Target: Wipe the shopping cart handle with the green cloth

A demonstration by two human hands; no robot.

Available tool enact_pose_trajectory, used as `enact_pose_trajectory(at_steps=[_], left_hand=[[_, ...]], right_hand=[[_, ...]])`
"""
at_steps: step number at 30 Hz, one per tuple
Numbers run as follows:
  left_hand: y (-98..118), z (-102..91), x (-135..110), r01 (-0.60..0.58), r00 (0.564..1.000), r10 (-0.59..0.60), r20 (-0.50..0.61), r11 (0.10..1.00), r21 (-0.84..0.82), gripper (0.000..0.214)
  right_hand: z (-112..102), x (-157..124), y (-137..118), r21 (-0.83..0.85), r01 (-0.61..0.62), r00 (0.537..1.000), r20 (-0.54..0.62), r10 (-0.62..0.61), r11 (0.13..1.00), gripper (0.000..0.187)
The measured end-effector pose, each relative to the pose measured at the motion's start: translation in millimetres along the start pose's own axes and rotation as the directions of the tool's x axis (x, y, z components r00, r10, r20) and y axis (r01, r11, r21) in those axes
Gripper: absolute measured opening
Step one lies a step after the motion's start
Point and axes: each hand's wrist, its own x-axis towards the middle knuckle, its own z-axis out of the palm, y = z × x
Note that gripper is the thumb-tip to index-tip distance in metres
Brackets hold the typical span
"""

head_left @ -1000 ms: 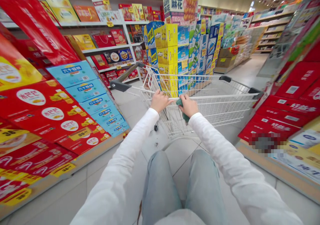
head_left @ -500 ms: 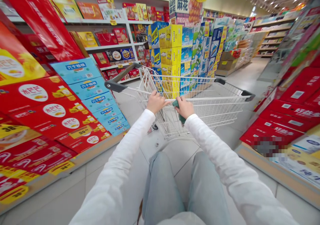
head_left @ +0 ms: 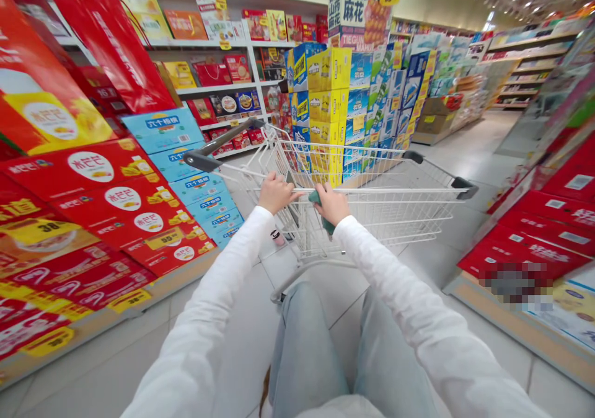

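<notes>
We are walking a wire shopping cart (head_left: 385, 216) down a supermarket aisle, and pushing it is the step in hand, judging by how our arms reach forward. Both hands are closed: our left hand (head_left: 276, 193) curls over the cart's white cross rail (head_left: 395, 190), and our right hand (head_left: 332, 204) grips the same rail just beside it, with a bunched green cloth (head_left: 323, 214) caught in its fist and hanging down inside the basket (it could be a bag or a glove; the fist hides most of it). Grey plastic grips (head_left: 199, 160) cap the cart's near corners, outside both hands. Below us, white sleeves (head_left: 199, 337) run down to pale blue jeans (head_left: 307, 350) over the tiled floor (head_left: 307, 288). On our left, red gift boxes (head_left: 106, 195) and blue cartons (head_left: 162, 129) rise in a display near the cart, with white shelving (head_left: 218, 89) behind them. Ahead, yellow cartons (head_left: 328, 71) stand stacked beside blue-and-white ones (head_left: 360, 114) under a hanging snack sign (head_left: 357, 8). More red boxes (head_left: 543, 232) line our right. With displays close on both sides, the next move calls for steady, straight pressure on the rail, keeping the cart's left corner off the blue cartons.
</notes>
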Motion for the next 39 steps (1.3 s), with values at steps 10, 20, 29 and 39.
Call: enact_pose_trajectory(at_steps=[10,20,29,39], left_hand=[[0,-4.7,-6,-0.011,1.000,0.011,-0.022,1.000,0.007,0.053],[-12,-7.2,-18,0.014,0.997,-0.018,-0.070,0.999,-0.052,0.055],[-27,-4.0,-34,0.008,0.986,-0.009,-0.165,1.000,-0.008,0.051],[-26,-3.2,-36,0.008,0.993,-0.007,-0.116,1.000,0.008,0.050]], right_hand=[[1,-3,-5,-0.008,0.008,1.000,-0.021,-0.008,1.000,0.038],[-2,-7,-23,0.045,0.005,1.000,-0.011,-0.004,0.999,0.038],[-47,15,2,0.288,-0.094,0.943,-0.280,0.177,0.953,0.042],[-14,11,0,0.107,-0.040,0.996,-0.072,0.048,0.993,0.049]])
